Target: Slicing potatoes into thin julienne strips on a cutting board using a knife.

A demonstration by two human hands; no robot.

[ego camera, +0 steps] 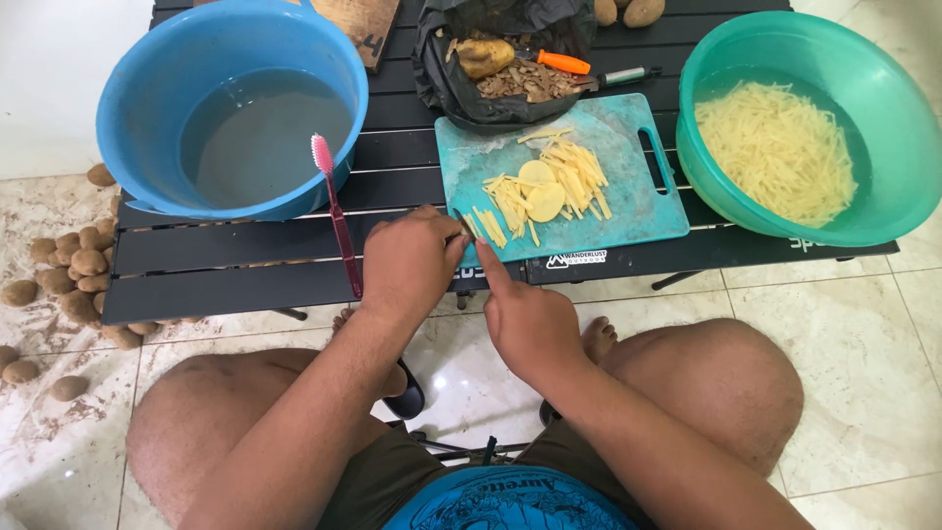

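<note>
A seated person's left hand (410,265) is clenched over something at the near left corner of a teal cutting board (628,211); a dark sliver showing past the knuckles may be a knife, though the fist hides too much to say for sure. The right hand (530,324) holds nothing, its index finger stretched forward to touch the board's near edge just beside the left fist. On the board lie potato sticks (579,177) fanned around two round potato slices (542,196), so the work appears to be at the cutting stage, with slices only partly reduced to strips. Judged from this, the next stroke calls for steadying a slice with fingertips kept well back from the blade. Beyond the board, a black bag (461,83) holds peelings and one peeled potato (484,56), with an orange-handled tool (562,62) and a metal-handled tool (618,76) touching its rim. To the right, a green basin (883,118) is filled with cut potato strips in water; to the left, a blue basin (147,88) holds cloudy water, and a pink toothbrush (336,211) leans against its rim. All rest on a low black slatted table (216,260), with unpeeled potatoes (74,270) scattered on the tiled floor (854,353) at left.
</note>
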